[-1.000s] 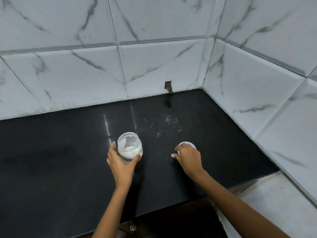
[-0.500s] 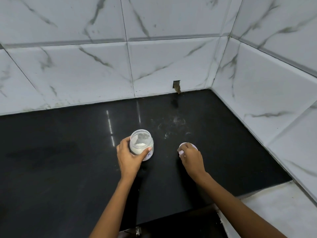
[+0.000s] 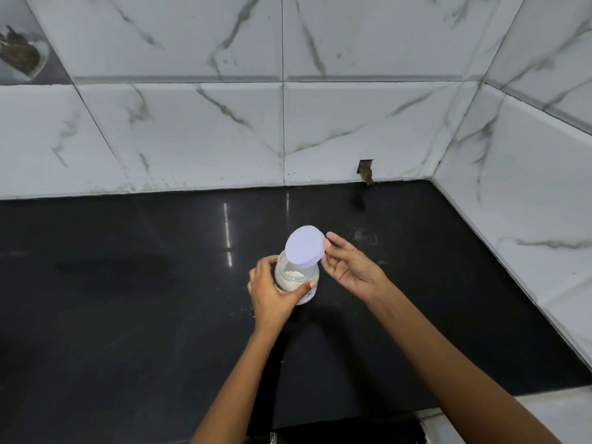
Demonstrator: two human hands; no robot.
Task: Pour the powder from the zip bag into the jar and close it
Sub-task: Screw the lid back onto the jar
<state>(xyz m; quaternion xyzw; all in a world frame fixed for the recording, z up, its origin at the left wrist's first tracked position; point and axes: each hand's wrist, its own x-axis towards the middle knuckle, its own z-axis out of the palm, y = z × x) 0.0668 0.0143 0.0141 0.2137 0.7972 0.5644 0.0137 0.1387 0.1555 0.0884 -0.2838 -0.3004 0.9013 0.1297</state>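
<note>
Left hand [image 3: 272, 294] grips the clear plastic jar [image 3: 298, 280] of white powder [image 3: 293, 277]; right hand [image 3: 350, 267] pinches the round white lid [image 3: 304, 249] tilted over its mouth, above the black counter [image 3: 128, 299].

Even, dim light; glare streaks on the glossy countertop [image 3: 128, 315]; edges warped.

The lid [image 3: 304, 247] covers the mouth of the jar [image 3: 298, 278], so whether it sits on the rim cannot be told. The left hand [image 3: 272, 293] hides most of the jar's handwritten label. Both forearms run off the bottom edge.
</note>
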